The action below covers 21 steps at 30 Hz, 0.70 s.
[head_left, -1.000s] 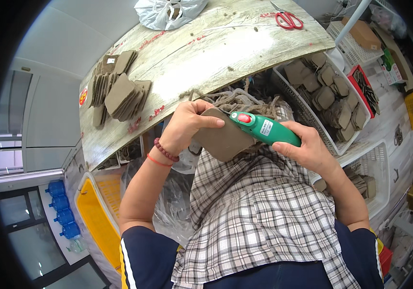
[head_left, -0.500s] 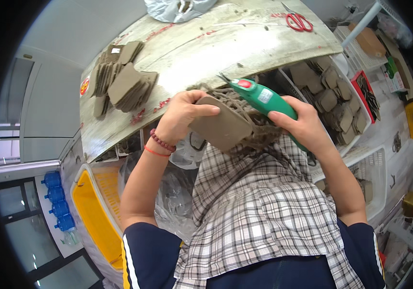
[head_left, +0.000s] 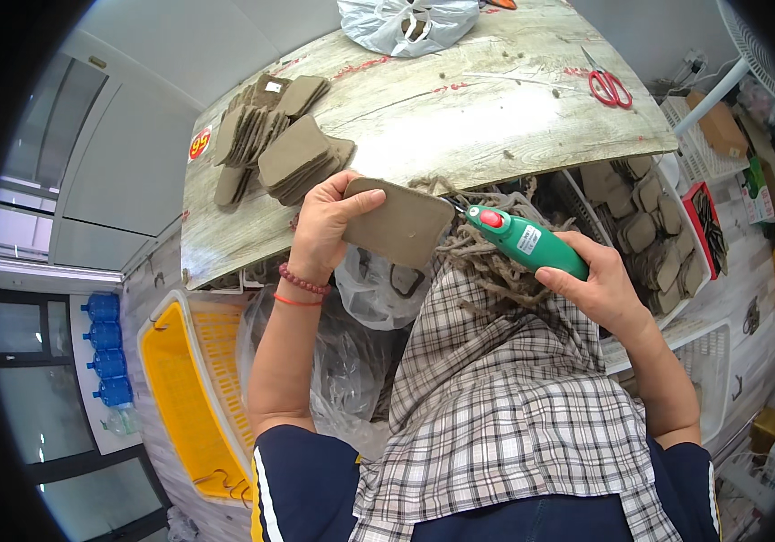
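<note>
My left hand [head_left: 326,226] grips a flat brown pad [head_left: 403,228] with rounded corners by its left end, the thumb lying on its face. My right hand [head_left: 602,282] is wrapped round a green electric scissors [head_left: 550,253] with a red button. Its dark blade tips touch or nearly touch the pad's right edge; whether they are closed on anything cannot be made out. A tangle of brown scrap strips [head_left: 487,262] lies beneath the tool, over my checked apron [head_left: 496,434]. Piles of similar pads [head_left: 293,155] sit on the table's left side.
The worn wooden table [head_left: 460,117] carries a tied white plastic bag [head_left: 410,25] and red-handled scissors [head_left: 611,88]. To the right, a white crate [head_left: 696,262] holds many brown pads. A yellow basket [head_left: 166,397] and clear plastic bags [head_left: 338,361] are at lower left.
The blade tips have come down to the pad's right edge. My left hand has tilted the pad flatter, and the strips now hang apart to its right. The whole view has shifted slightly.
</note>
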{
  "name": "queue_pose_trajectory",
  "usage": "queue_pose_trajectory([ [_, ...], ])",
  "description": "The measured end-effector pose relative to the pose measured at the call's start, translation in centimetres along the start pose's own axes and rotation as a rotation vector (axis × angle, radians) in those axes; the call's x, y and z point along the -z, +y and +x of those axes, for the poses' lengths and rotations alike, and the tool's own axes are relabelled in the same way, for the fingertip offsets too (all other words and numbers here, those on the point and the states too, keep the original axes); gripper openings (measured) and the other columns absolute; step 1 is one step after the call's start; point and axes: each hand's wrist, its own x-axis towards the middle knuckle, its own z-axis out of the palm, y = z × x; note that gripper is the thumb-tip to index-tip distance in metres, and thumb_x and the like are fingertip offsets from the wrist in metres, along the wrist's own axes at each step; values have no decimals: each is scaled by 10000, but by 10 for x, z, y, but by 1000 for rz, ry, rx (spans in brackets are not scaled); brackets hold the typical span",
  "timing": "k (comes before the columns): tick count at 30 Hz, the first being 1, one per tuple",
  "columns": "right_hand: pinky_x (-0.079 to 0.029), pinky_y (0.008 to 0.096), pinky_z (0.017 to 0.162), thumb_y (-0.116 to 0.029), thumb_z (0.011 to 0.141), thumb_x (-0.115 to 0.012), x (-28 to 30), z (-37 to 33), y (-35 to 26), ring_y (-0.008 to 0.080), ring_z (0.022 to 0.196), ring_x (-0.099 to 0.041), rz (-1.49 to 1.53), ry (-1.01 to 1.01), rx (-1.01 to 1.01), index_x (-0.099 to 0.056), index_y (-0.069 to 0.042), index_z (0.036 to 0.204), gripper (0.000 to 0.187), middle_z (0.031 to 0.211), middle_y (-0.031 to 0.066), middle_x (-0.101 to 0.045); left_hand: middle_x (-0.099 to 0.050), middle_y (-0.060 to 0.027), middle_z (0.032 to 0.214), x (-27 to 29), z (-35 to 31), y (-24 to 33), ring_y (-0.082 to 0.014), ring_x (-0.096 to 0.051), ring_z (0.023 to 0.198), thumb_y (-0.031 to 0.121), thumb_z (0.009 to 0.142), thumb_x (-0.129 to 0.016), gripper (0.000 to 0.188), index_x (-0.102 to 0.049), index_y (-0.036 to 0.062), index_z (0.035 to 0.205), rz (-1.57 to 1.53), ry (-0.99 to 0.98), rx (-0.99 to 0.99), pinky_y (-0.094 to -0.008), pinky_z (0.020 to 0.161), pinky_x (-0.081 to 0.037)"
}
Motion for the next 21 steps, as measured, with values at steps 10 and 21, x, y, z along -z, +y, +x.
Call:
queue_pose_trajectory([
  [10,-467,275,638,-255,833,-726,4,7,0,116,697,-578,-13,140,-67,-620,0,1077,369,786,63,-630,-660,-59,914,74,19,35,-143,-633,775,-14,854,-659,183,-610,24,1026,-69,553,-426,-266,694,-542],
  [21,-429,283,562,-295,842,-708,22,38,27,100,628,-535,-57,202,-81,-629,9,1003,352,689,47,-588,-486,-201,1308,124,73,16,-316,-434,1231,187,823,-704,433,-557,67,1212,1085,989,-371,-444,1022,-341],
])
